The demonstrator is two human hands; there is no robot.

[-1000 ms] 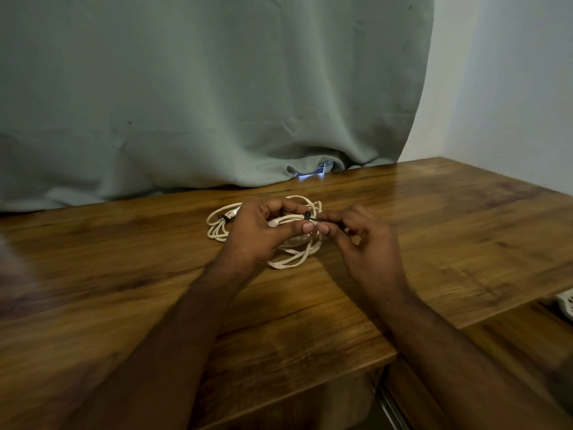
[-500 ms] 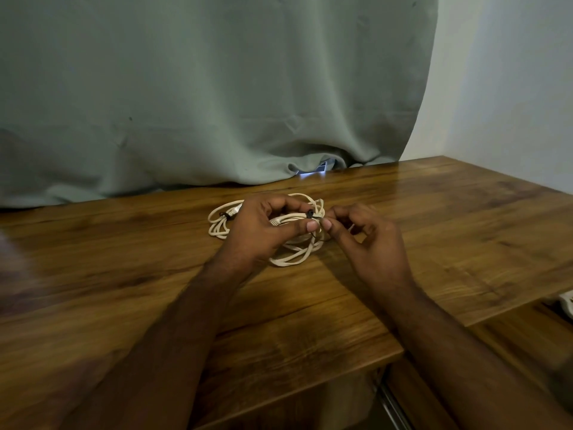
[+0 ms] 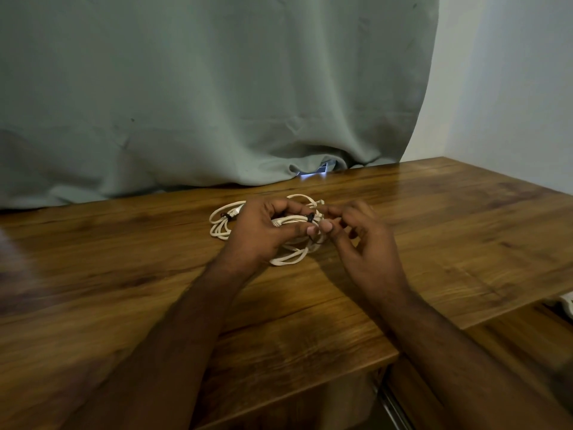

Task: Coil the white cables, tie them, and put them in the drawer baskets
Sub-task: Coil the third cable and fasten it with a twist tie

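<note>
A white cable (image 3: 288, 259) lies coiled on the wooden table (image 3: 434, 243), just beyond the middle. My left hand (image 3: 263, 234) grips one side of the coil, fingers curled over the strands and thumb pressed beneath. A black tie (image 3: 311, 217) is wrapped round the strands right by my left thumb. My right hand (image 3: 362, 243), slightly blurred, meets it from the right and pinches the tie's end between thumb and forefinger. A second black tie (image 3: 226, 216) binds the coil's left loop. Much of the coil is hidden under my hands.
A grey-green curtain (image 3: 217, 103) hangs down to the table's back edge, and a white wall (image 3: 511, 88) stands on the right. Below the table's right front corner a lower wooden surface (image 3: 527, 342) shows, with a white basket rim (image 3: 569, 305) at the frame edge.
My right hand has shifted a little and its outer fingers have loosened and spread. The left hand and the coil stay where they were.
</note>
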